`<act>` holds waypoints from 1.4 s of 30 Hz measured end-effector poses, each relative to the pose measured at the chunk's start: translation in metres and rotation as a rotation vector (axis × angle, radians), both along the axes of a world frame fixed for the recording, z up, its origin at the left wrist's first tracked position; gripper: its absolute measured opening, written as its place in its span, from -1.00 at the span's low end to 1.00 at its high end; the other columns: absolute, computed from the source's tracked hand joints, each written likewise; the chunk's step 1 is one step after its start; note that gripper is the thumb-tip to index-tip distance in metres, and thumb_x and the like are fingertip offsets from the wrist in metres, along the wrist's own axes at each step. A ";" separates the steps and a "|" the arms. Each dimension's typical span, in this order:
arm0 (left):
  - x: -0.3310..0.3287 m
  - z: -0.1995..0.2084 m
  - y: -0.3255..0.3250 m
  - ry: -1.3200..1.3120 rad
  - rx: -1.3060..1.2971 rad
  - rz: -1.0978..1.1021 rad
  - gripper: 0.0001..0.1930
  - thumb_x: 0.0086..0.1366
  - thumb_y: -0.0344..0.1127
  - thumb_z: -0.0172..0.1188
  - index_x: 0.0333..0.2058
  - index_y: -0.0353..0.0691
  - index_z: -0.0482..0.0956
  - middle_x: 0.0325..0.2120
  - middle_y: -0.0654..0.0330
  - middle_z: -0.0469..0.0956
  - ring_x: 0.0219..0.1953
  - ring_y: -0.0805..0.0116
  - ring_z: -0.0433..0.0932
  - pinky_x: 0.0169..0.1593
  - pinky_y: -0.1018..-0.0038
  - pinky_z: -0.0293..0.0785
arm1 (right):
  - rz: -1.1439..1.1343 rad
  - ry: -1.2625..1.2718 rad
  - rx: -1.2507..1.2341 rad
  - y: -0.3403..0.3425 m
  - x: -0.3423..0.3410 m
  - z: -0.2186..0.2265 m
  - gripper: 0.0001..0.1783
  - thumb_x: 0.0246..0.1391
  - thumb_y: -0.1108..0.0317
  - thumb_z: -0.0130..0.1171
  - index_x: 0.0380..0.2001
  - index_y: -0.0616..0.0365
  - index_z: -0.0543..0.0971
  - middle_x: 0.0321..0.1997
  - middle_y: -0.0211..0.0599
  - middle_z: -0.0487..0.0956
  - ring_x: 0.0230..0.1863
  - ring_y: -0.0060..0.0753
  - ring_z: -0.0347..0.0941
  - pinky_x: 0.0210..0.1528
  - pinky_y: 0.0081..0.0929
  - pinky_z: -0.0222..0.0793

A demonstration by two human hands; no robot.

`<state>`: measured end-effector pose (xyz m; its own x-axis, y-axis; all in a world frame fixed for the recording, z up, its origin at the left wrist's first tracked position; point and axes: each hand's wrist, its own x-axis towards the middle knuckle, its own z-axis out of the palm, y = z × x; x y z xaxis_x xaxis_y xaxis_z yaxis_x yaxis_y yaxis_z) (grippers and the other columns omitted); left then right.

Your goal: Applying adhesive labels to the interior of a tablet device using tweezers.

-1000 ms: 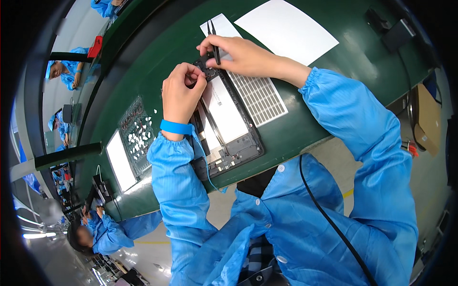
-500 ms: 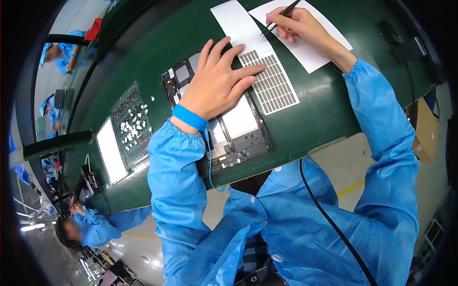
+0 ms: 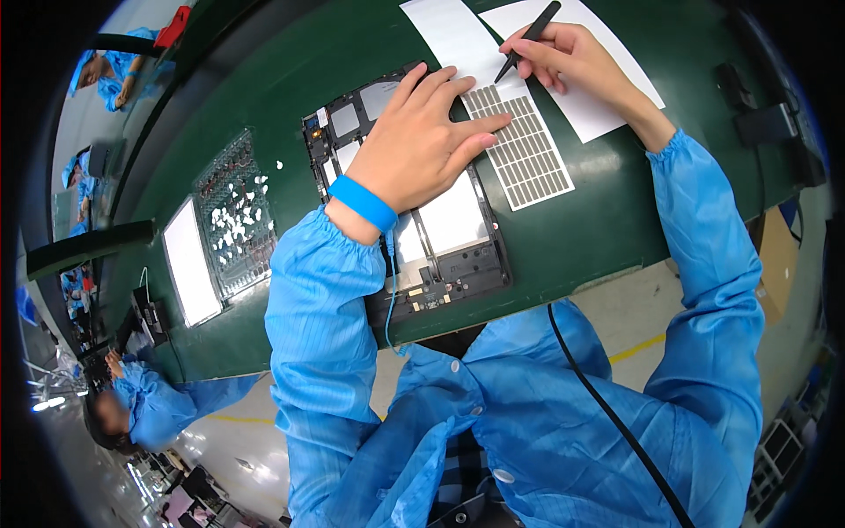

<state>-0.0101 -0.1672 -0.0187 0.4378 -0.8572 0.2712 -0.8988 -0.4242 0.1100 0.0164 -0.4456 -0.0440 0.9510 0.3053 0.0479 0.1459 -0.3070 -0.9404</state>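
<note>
My left hand (image 3: 412, 145) lies with spread fingers over an opened tablet-like device (image 3: 453, 220), its fingertips resting on a sheet of small grey rectangular stickers (image 3: 533, 163). A blue band circles the left wrist. Black tweezers (image 3: 533, 35) are pinched in my right hand (image 3: 588, 66), their tips pointing down at the top edge of the sticker rows. Whether the tips hold a sticker is too small to tell. The device shows a black frame and silver panels, partly hidden by the left hand. Beneath the right hand is a white paper sheet (image 3: 588, 123).
On the green table (image 3: 581, 242), a clear plastic tray (image 3: 233, 220) with white scraps sits at the left beside a white panel (image 3: 191, 264). Dark box-like objects (image 3: 766, 123) stand at the far right. Another person (image 3: 158, 409) in blue works at lower left.
The tweezers have tilted more upright, and their tips have moved down to the top of the sticker rows. My left hand stays on the sheet; the whole view has shifted slightly.
</note>
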 end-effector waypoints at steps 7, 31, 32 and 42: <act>0.000 0.000 -0.003 0.015 0.012 -0.021 -0.63 0.51 -0.12 -0.10 0.14 0.19 0.60 0.18 -0.05 0.42 0.28 -0.12 0.30 0.43 -0.04 0.02 | 0.025 0.020 0.002 0.000 -0.001 -0.001 -0.65 0.32 0.15 0.15 -0.01 0.16 0.64 -0.43 -0.46 0.61 -0.58 -0.82 0.35 -0.61 -0.80 0.19; 0.014 0.001 0.135 0.242 -0.310 0.496 -0.76 0.41 -0.36 0.05 -0.03 -0.22 0.59 -0.08 0.06 0.61 -0.03 -0.02 0.57 0.05 0.24 0.51 | -0.084 0.072 0.463 0.032 0.001 0.008 -0.65 0.36 0.17 0.12 -0.02 0.25 0.57 -0.34 -0.37 0.62 -0.44 -0.66 0.50 -0.42 -0.68 0.38; 0.015 0.002 0.135 0.288 -0.274 0.474 -0.74 0.41 -0.38 0.06 0.01 -0.24 0.57 -0.03 0.03 0.60 -0.01 -0.03 0.57 0.06 0.28 0.50 | -0.141 0.013 0.402 0.052 -0.002 0.014 -0.66 0.34 0.18 0.15 -0.03 0.25 0.57 -0.33 -0.34 0.63 -0.43 -0.63 0.52 -0.41 -0.67 0.40; -0.001 -0.004 0.142 0.243 -0.447 0.347 -0.68 0.34 -0.33 0.20 0.05 -0.18 0.52 0.02 0.16 0.55 -0.01 0.02 0.58 0.06 0.28 0.53 | -0.012 0.077 0.136 0.182 0.011 0.032 -0.65 0.35 0.13 0.14 -0.15 0.27 0.52 -0.42 -0.29 0.62 -0.50 -0.59 0.56 -0.47 -0.72 0.45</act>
<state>-0.0113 -0.0255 -0.0230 0.7653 -0.4799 0.4290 -0.6435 -0.5535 0.5288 0.0274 -0.2639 -0.0119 0.9571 0.2893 0.0148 0.0687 -0.1770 -0.9818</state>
